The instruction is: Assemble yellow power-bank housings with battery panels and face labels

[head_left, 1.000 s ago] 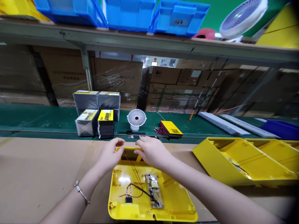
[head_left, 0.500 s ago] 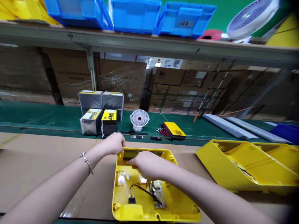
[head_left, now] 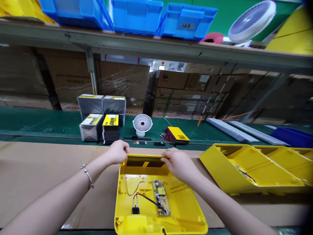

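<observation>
A yellow plastic housing (head_left: 179,199) lies open side up in front of me. My left hand (head_left: 119,151) is closed at its far left corner, fingers curled over the rim and partly hidden. On the right part of the same far rim, my right hand (head_left: 179,163) grips with the thumb inside and fingers over the top. Dark panels (head_left: 135,162) line the inner far wall between the hands. Inside the housing are a circuit board (head_left: 161,197), a black socket (head_left: 135,210) with dark wires, and a thin loose wire (head_left: 127,189) ending in a small connector.
More yellow housings (head_left: 225,166) stand to the right on the cardboard (head_left: 61,156). Behind are stacked dark packs (head_left: 111,129), a small white fan (head_left: 142,124) and a yellow-topped stack (head_left: 179,134) with red wires. Blue bins (head_left: 137,16) sit on the shelf above.
My right hand has left the thin wire inside the housing and moved up and right to the far rim. The wire now hangs loose. My left hand stays at the corner.
</observation>
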Tool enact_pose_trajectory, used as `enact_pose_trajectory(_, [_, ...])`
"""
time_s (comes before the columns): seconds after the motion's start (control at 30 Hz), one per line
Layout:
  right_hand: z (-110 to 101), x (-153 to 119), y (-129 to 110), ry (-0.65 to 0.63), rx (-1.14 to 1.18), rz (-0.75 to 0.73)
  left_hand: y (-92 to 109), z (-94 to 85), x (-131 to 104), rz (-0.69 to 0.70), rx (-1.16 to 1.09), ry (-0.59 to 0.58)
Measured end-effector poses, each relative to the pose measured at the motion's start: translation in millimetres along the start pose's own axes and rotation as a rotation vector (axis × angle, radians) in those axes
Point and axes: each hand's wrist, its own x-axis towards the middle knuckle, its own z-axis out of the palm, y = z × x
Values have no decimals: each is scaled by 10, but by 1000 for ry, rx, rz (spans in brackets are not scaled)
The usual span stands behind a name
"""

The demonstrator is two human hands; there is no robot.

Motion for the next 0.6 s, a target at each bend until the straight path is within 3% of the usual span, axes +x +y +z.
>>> enact_pose_trajectory(0.07, [-85,-7,-16,31,-10,1,127,-108,-118,34,3,86])
enact_pose_trajectory(0.17, [-245,-80,-58,236,-7,-105,298,-289,-333,129,38,224])
enact_pose_trajectory(0.23, [-310,-165,-80,350,-27,-213,333,-354,-475,262,136,312])
enact_pose_trajectory(0.3, [-320,-260,-94,375,-48,-317,277,-348,-595,391,254,334])
enact_pose_trajectory(0.37, [-293,-345,-101,304,-36,-403,150,-299,-688,451,319,256])
enact_pose_trajectory(0.47, [-256,-407,-94,122,99,-432,-48,-250,-763,406,274,-1])
enact_pose_trajectory(0.53, [-244,-371,-68,97,261,-343,-112,-257,-740,334,167,-193])
enact_pose_trajectory(0.6, [-209,-259,-27,164,398,-170,-113,-258,-629,264,37,-240])
